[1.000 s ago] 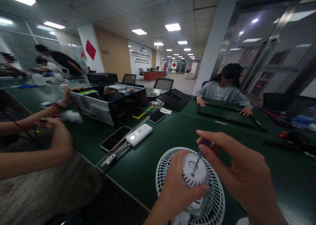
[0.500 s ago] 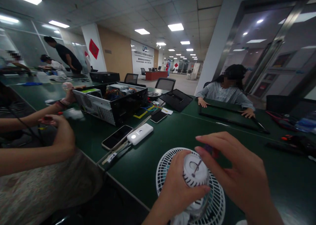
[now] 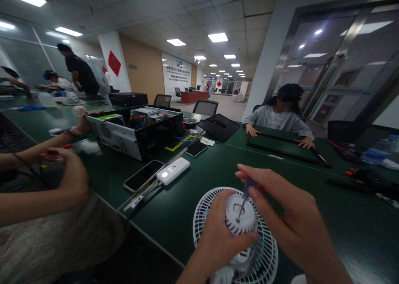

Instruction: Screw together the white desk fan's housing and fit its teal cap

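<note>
left hand (image 3: 226, 238): fingers wrapped round white fan hub (image 3: 241, 215) | right hand (image 3: 289, 221): fingers pinching screwdriver (image 3: 247, 188), tip in hub recess | fan grille (image 3: 267, 255) still attached

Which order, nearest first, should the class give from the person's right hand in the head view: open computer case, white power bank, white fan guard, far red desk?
From the right hand:
1. White fan guard, just below the hand.
2. White power bank, left along the table.
3. Open computer case, beyond the power bank.
4. Red desk, far across the room.
</note>
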Tool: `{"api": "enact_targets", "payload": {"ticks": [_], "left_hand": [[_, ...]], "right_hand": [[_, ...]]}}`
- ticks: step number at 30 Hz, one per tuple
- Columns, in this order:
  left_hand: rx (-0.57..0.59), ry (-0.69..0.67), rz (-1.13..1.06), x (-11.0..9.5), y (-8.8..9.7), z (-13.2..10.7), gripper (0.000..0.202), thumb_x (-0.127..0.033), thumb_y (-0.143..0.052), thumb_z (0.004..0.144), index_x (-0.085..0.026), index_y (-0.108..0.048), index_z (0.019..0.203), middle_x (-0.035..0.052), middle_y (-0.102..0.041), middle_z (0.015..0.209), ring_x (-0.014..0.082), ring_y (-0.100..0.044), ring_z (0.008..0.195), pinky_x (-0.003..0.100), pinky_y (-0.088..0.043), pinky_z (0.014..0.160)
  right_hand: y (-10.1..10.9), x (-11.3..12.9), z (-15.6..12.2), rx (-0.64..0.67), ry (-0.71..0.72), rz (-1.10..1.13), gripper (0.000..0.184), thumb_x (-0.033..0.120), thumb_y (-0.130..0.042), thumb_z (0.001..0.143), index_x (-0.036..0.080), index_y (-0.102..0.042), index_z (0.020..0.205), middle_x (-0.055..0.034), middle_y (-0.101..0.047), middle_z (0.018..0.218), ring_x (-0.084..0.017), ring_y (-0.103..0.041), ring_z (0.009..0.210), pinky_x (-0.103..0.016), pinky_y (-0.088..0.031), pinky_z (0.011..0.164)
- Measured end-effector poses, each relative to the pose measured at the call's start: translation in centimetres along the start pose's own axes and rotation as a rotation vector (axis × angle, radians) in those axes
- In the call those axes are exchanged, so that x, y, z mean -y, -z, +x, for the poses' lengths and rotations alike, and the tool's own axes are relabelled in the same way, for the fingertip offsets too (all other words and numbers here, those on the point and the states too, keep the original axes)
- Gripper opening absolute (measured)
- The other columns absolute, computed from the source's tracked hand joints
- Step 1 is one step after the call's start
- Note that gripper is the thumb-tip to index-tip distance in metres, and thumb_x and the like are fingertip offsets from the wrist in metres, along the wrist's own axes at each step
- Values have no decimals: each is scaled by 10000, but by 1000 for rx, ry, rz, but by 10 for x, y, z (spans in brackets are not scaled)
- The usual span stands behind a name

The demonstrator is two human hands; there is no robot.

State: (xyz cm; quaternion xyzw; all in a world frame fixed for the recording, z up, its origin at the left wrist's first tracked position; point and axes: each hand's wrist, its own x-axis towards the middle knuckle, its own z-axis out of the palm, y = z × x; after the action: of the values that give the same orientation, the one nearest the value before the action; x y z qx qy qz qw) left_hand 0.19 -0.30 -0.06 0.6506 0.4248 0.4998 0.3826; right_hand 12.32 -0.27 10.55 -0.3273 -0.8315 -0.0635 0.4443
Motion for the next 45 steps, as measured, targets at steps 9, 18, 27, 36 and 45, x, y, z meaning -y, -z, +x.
{"api": "enact_targets", "payload": {"ticks": [9,18,27,36,45], "left_hand": [[13,32,-2,-2,2,0,661,-224,-735,621,-229,-429,1207,54,-505,1232,266,-467,1141,403,-360,998],[8,56,9,3,0,-1,712,-239,-742,614,-237,-406,1242,64,-465,1292,277,-432,1195,415,-324,1027],[2,36,-1,3,0,-1,694,-222,-725,620,-242,-410,1238,58,-482,1271,267,-457,1171,408,-348,1013],[11,21,0,4,-2,0,682,-203,-717,623,-232,-410,1231,69,-484,1270,275,-450,1182,419,-341,1017],[4,36,3,-1,1,0,688,-229,-738,623,-249,-418,1232,50,-495,1257,264,-459,1167,406,-350,1010]], "right_hand": [[1,-1,0,-37,-3,-90,184,177,-504,845,173,-590,1007,-57,-674,864,-157,-639,785,-269,-530,681],[2,1,3,-57,48,-157,117,176,-520,833,154,-614,897,-37,-632,712,-148,-601,630,-275,-510,578],[8,-2,-3,56,-17,-34,322,149,-468,848,205,-538,1158,-43,-686,919,-132,-643,755,-218,-524,592],[5,1,-1,55,-66,-45,302,168,-455,845,156,-554,1130,-61,-689,919,-136,-646,769,-217,-529,606],[4,-3,-1,4,-54,-89,240,202,-505,842,161,-601,1058,-65,-672,870,-164,-633,765,-273,-530,651]]}}
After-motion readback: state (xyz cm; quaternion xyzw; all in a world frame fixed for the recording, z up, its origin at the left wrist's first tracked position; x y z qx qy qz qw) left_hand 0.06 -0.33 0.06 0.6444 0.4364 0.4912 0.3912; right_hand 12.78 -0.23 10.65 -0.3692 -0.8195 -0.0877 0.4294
